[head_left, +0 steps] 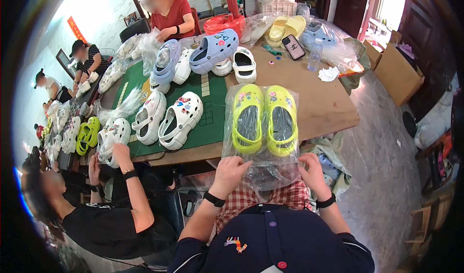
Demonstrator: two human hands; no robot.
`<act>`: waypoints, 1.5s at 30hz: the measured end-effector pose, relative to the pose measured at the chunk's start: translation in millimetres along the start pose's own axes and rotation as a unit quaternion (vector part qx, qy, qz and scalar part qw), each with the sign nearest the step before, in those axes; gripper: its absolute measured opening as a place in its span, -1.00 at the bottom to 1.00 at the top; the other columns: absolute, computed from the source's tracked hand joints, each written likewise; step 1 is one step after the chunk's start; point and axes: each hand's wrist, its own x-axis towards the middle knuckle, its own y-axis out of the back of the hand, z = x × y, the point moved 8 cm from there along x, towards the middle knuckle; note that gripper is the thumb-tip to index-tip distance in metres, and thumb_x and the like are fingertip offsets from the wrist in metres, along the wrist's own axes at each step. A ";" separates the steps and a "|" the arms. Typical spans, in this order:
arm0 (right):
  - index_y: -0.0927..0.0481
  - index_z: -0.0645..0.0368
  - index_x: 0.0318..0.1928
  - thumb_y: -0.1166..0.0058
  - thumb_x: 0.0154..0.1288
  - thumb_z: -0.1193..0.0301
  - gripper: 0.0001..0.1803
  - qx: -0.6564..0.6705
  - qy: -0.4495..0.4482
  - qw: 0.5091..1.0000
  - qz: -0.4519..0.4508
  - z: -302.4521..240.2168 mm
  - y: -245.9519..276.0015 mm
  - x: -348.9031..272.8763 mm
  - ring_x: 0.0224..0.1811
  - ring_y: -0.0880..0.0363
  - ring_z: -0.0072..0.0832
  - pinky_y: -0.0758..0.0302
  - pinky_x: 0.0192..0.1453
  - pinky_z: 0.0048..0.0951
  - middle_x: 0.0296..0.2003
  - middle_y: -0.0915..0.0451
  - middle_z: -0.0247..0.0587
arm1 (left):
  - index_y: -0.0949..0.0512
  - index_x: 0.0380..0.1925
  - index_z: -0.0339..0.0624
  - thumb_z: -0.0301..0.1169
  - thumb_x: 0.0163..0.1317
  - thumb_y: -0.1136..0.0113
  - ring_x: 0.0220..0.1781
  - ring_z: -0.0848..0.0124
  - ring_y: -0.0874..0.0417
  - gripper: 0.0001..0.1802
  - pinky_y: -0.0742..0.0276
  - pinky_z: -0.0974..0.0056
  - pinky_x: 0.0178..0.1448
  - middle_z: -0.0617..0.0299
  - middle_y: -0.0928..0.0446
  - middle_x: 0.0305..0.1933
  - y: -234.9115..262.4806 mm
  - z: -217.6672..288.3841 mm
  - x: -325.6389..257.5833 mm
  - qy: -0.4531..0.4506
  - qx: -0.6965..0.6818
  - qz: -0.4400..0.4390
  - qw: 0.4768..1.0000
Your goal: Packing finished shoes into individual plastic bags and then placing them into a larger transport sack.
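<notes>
A clear plastic bag [268,175] lies across the table's front edge, its near end hanging over my lap. Inside it sit two lime-green clogs, the left clog [247,121] and the right clog [282,123], side by side with small charms on their toes. My left hand [230,175] grips the bag's near left edge, fingers closed on the film. At the near right edge, my right hand [313,175] pinches the same bag between thumb and fingers. Both hands are below the heels of the clogs and do not touch the clogs themselves.
White clogs [181,121] and blue clogs [215,50] stand on the table's green mat [212,96]. A phone [293,47], a bottle [315,55] and crumpled tissue [328,74] lie at the back right. A co-worker's hand [121,154] handles a white clog at left.
</notes>
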 end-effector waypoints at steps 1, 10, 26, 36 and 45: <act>-0.52 0.15 0.01 -0.08 0.17 0.50 -0.66 0.042 0.030 0.998 -0.030 -4.3 -2.3 1.7 0.04 -0.49 -0.22 -0.43 0.10 -0.32 -0.02 -0.50 -0.08 | -0.66 -0.20 0.02 -0.44 -0.06 -0.25 -0.30 0.24 -0.51 -0.67 -0.42 0.18 -0.22 0.28 -0.46 -0.40 4.3 1.0 1.3 -0.001 -0.001 -0.002 1.000; 0.04 0.42 0.37 -0.11 0.33 0.27 -0.18 0.374 -0.225 0.893 0.104 29.6 -21.0 31.9 0.24 -0.33 -0.26 -0.30 0.30 -0.33 0.23 -0.25 0.18 | -0.30 0.19 -0.36 -0.28 0.13 -0.28 0.04 0.04 -0.44 -0.34 -0.35 0.11 0.17 -0.09 -0.38 0.04 26.2 -64.3 16.4 0.268 -0.160 0.193 0.930; -0.43 0.39 0.14 0.05 0.42 0.15 -0.47 0.362 -0.279 0.865 -0.205 39.3 -70.1 18.6 0.01 -0.51 -0.50 -0.47 0.07 -0.44 0.04 -0.54 -0.19 | -0.23 0.19 -0.47 -0.16 0.11 -0.34 0.17 0.08 -0.50 -0.20 -0.40 0.15 0.22 -0.17 -0.47 0.11 -78.9 -63.9 -44.5 0.448 -0.352 0.022 0.822; -0.24 0.32 0.28 -0.14 0.21 0.50 -0.37 0.473 -0.241 0.820 -0.212 50.3 -90.7 -26.1 0.16 -0.41 -0.51 -0.32 0.28 -0.43 0.15 -0.45 -0.22 | -0.26 0.22 -0.33 -0.35 0.10 -0.35 0.25 0.33 -0.37 -0.29 -0.28 0.25 0.31 0.06 -0.38 0.21 -128.2 -41.3 -112.0 0.440 -0.513 -0.059 0.735; -0.20 0.26 0.32 -0.13 0.20 0.45 -0.32 0.459 -0.222 0.837 -0.200 81.0 -111.3 -37.1 0.14 -0.38 -0.51 -0.33 0.25 -0.44 0.15 -0.42 -0.28 | -0.03 0.33 -0.27 -0.43 0.05 -0.37 0.32 0.34 -0.30 -0.09 -0.22 0.23 0.37 0.12 -0.29 0.27 -134.5 -20.7 -99.2 0.375 -0.614 -0.080 0.690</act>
